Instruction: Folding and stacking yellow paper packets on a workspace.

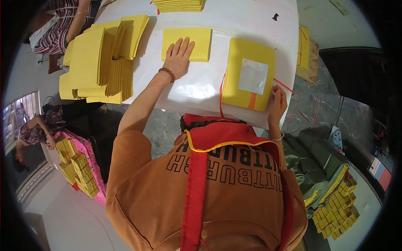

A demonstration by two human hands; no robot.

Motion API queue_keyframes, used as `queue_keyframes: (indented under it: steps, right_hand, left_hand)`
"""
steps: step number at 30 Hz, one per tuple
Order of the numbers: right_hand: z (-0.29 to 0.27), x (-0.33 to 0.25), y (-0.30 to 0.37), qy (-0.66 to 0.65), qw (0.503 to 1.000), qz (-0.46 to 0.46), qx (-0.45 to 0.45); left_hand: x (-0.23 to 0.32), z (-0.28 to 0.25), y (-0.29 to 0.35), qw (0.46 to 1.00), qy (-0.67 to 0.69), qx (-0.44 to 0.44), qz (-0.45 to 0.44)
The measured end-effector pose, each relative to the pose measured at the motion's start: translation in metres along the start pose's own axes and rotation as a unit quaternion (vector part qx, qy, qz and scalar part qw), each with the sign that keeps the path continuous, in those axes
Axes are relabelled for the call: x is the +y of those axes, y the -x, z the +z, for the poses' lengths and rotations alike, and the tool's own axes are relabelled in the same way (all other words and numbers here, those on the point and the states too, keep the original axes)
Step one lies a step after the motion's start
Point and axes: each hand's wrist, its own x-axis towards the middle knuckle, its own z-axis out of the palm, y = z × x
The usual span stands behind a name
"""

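Observation:
My left hand point(179, 58) lies flat with fingers stretched out on a yellow paper sheet or thin stack point(197, 39) on the white table. To its right sits a thicker yellow paper bundle point(234, 54) with a silvery-white square panel point(253, 76) on top and an orange-red strip below the panel. Red strap point(221, 94) shows at the bundle's left side, hanging over the table's near edge. At the bundle's right side my right hand point(278, 102) is closed, its fingertips on another red strap piece point(284, 86).
Tall piles of folded yellow paper point(100, 58) fill the table's left side; another stack point(178, 5) stands at the far edge. A small black object point(275, 17) lies far right. Other people point(69, 27) are at the left. Tied yellow bundles point(337, 213) sit at lower right.

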Motion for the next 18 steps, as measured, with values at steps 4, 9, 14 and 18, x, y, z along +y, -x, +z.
queue_keyframes:
  steps: [4, 9, 14, 18]
  right_hand:
    - [-0.001, -0.011, -0.008, 0.196, 0.959, -0.198, -0.047]
    - [0.0, -0.017, -0.022, 0.325, 0.885, -0.316, -0.107]
    - [0.002, -0.009, -0.023, 0.344, 0.866, -0.339, -0.127]
    - [0.002, -0.004, -0.021, 0.306, 0.895, -0.301, -0.121]
  left_hand:
    - [-0.001, 0.0, -0.002, 1.0, 0.004, -0.004, 0.009]
    - [-0.002, -0.015, -0.005, 1.0, 0.012, -0.009, 0.016]
    - [0.004, -0.031, -0.01, 0.999, 0.021, 0.01, 0.026]
    - [0.048, -0.058, -0.01, 0.993, 0.07, 0.046, 0.083]
